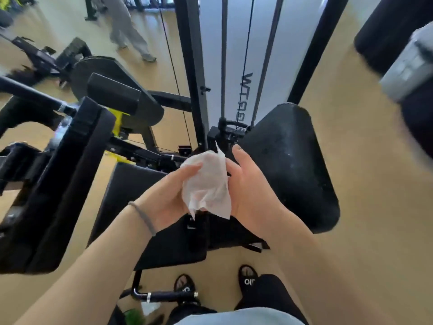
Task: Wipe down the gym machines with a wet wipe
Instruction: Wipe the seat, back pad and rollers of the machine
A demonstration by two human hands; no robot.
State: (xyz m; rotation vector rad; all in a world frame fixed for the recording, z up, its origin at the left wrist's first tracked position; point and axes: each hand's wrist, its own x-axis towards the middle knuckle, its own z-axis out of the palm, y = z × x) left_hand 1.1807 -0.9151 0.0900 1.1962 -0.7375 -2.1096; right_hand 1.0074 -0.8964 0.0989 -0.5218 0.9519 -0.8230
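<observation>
Both hands are meeting in the middle of the frame, and between them sits the wet wipe (207,184), bunched and crumpled, lifted clear of every surface. The left hand (172,195) is cupping it from the left with fingers curled round the cloth, a grey band showing at that wrist; the right hand (248,186) is pressing in from the right with fingers fairly straight along the wipe's edge, so whether it is truly gripping or just steadying, I cannot tell. Just beyond, to the right of centre, the black padded seat (290,165) is sitting untouched for now, and its surface is looking speckled (dust or moisture, hard to say). Lower left of centre, another flat black pad (150,219) is lying partly under the arms. Judging from this, the wipe is being readied or refolded and is not working on any surface, so how much of the machine is already clean cannot be read here; the pads, the frame uprights (191,66) and the big black arm (58,184) at the left all look like candidates. The right edge is heavily blurred, the machine's base is hidden beneath the forearms, and someone walking at the upper left is cut off by the frame.
</observation>
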